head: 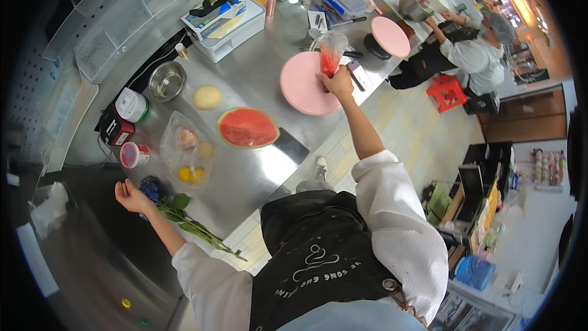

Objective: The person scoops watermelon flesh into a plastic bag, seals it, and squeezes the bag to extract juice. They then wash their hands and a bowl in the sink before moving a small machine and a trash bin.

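Observation:
My right hand grips the lower part of a clear piping bag with red filling, over a round pink turntable. A phone lies beside that hand. My left hand hangs beyond the left end of the steel table, palm up with loosely curled fingers and nothing in it. Close to it are a blue hydrangea with green stems and a tub with a pink lid. Between my hands lie a cut watermelon half, a yellowish round melon and a plastic bag with fruit.
A steel bowl, a white plastic bin and a lidded blue container stand along the table's back. A second pink turntable is at the far right. Farther off, a co-worker handles a metal bowl near a red stool.

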A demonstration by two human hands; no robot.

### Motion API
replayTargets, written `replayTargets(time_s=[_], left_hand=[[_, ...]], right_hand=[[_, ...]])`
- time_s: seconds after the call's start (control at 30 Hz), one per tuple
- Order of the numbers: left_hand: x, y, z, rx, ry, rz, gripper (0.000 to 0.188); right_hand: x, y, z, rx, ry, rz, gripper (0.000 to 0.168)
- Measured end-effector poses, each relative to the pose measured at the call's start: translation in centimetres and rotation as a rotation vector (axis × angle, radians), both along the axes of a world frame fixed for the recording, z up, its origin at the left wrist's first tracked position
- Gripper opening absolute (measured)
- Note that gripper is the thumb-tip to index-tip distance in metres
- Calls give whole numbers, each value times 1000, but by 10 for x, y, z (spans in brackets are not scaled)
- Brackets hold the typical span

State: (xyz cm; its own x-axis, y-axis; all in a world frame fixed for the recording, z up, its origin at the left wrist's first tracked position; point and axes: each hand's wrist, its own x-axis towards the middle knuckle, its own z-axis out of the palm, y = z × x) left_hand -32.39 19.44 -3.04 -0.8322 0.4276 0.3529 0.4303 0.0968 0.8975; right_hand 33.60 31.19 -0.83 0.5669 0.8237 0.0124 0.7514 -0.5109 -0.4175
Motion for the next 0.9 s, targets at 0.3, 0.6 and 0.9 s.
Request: replayTargets(time_s=[0.3, 0.6, 0.9], left_hand=[[412, -85, 58, -148, -428, -657, 27], [696, 2, 176, 32, -1101, -1267, 39], [766, 14, 230, 141, -1295, -1550, 47]], right_hand=[[79, -52, 35, 89, 1433, 457, 28], [161, -142, 153, 510, 812, 988, 57], [234, -186, 158, 802, 1395, 703, 29]])
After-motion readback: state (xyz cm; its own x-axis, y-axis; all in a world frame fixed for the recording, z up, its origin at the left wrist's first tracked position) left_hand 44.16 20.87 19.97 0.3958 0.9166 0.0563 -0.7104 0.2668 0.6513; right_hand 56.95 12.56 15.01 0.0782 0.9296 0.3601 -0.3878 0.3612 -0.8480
